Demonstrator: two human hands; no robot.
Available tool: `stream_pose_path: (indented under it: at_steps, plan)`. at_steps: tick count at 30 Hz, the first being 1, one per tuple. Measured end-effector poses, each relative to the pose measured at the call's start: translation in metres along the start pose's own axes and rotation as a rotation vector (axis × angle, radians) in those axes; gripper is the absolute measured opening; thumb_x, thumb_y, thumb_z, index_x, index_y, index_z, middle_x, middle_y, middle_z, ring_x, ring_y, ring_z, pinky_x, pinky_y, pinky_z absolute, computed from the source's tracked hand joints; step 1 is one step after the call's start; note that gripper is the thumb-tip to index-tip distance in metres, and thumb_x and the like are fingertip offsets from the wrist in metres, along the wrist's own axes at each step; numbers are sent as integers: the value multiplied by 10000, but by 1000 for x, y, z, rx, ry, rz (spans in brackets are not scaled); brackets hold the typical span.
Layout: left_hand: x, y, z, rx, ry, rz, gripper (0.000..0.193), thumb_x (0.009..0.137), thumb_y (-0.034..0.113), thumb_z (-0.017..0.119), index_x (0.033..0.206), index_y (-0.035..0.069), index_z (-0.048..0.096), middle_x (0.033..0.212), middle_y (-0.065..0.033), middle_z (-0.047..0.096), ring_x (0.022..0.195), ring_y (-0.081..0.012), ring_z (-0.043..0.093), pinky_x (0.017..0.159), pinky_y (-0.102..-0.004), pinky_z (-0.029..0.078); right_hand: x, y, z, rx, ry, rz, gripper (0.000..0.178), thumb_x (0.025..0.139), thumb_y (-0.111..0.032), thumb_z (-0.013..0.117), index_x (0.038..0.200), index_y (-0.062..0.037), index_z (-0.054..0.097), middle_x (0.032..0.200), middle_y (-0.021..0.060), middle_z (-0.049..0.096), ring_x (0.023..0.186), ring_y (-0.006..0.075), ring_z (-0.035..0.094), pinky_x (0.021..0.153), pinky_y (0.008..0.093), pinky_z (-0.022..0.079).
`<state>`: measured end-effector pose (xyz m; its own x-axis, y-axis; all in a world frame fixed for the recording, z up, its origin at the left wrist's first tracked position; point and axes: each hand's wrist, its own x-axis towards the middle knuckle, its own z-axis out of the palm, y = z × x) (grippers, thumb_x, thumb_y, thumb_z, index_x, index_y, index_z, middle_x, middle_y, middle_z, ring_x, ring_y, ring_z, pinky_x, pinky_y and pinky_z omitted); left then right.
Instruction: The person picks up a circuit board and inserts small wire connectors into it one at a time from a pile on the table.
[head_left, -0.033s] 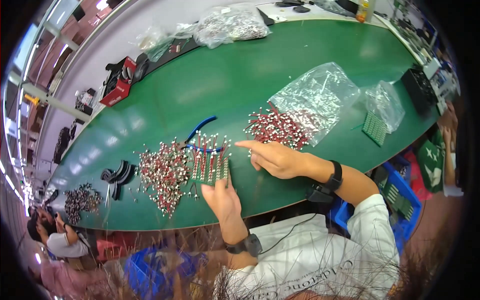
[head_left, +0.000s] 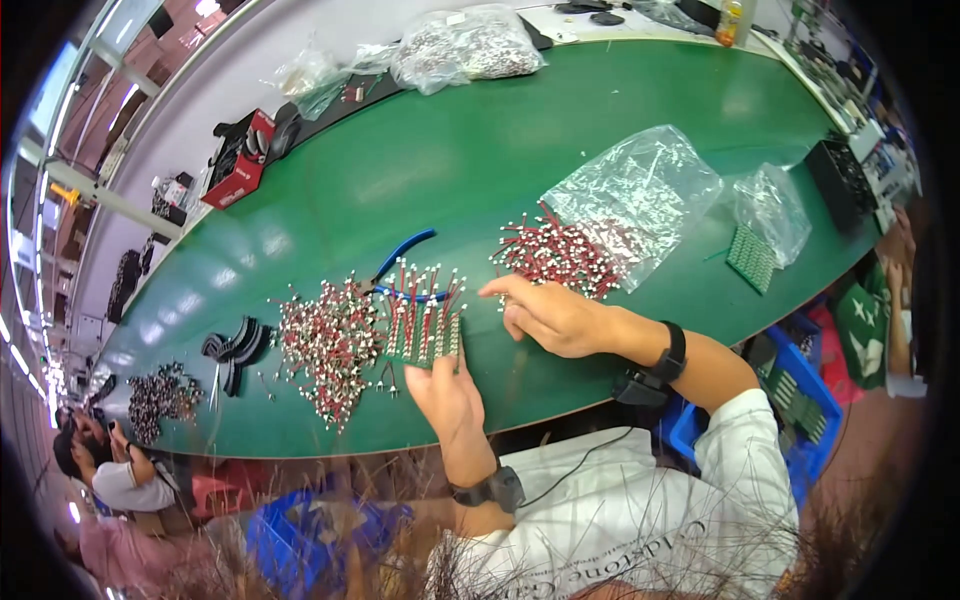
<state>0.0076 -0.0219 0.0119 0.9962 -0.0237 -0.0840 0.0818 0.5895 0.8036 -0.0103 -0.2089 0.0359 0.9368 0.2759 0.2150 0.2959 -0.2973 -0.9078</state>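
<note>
My left hand (head_left: pixel 447 395) holds a green circuit board panel (head_left: pixel 455 345) by its near edge, thumb and fingers closed on it. Rows of red wires with white connectors (head_left: pixel 425 290) stand up from the board. My right hand (head_left: pixel 555 318) is just right of those wires, index finger reaching toward them and the others curled. Whatever its fingertips hold, if anything, is too small to make out. Left of the board spreads a pile of red-and-white wire connectors (head_left: pixel 328 345). Another pile of red wires (head_left: pixel 560 255) lies beyond my right hand. Blue-handled pliers (head_left: pixel 400 250) rest behind the board, partly covered by its wires.
A clear plastic bag (head_left: pixel 640 190) touches the far wire pile. Another green board (head_left: pixel 750 258) lies by a crumpled bag (head_left: pixel 775 210) at right. Black curved parts (head_left: pixel 240 352) and small dark parts (head_left: pixel 165 400) lie left. Blue crates (head_left: pixel 815 400) stand below the table edge.
My right fingertips sit very slightly farther right, a little more away from the board's wires. My left hand keeps its grip on the board.
</note>
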Motion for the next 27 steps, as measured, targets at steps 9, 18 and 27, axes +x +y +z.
stream_pose_path:
  at_steps: [9, 18, 27]
  plan:
    - [-15, -2, 16, -7, -7, -53, 494, 791, -155, 415, 1268, -25, 441, 1132, -88, 564, 937, -126, 563, 751, -234, 449, -1, -20, 3, -43, 45, 81, 67, 938, -43, 481, 978, 6, 503, 725, 105, 609, 674, 216, 614, 644, 325, 469]
    - [-17, -15, 19, 32, -64, -53, 457, 842, -129, 443, 1283, -14, 436, 1157, -76, 565, 926, -82, 557, 730, -197, 442, -1, -9, 6, -277, 65, -339, 244, 898, -14, 517, 1139, 12, 544, 889, 194, 592, 777, 352, 606, 666, 408, 481]
    - [-17, -15, 20, 59, -60, -39, 479, 797, -130, 440, 1262, -16, 453, 1164, -97, 564, 1029, -172, 570, 868, -299, 466, -8, -11, 11, -54, -85, 15, 336, 952, -61, 457, 1274, 5, 384, 751, 162, 606, 667, 374, 603, 615, 430, 473]
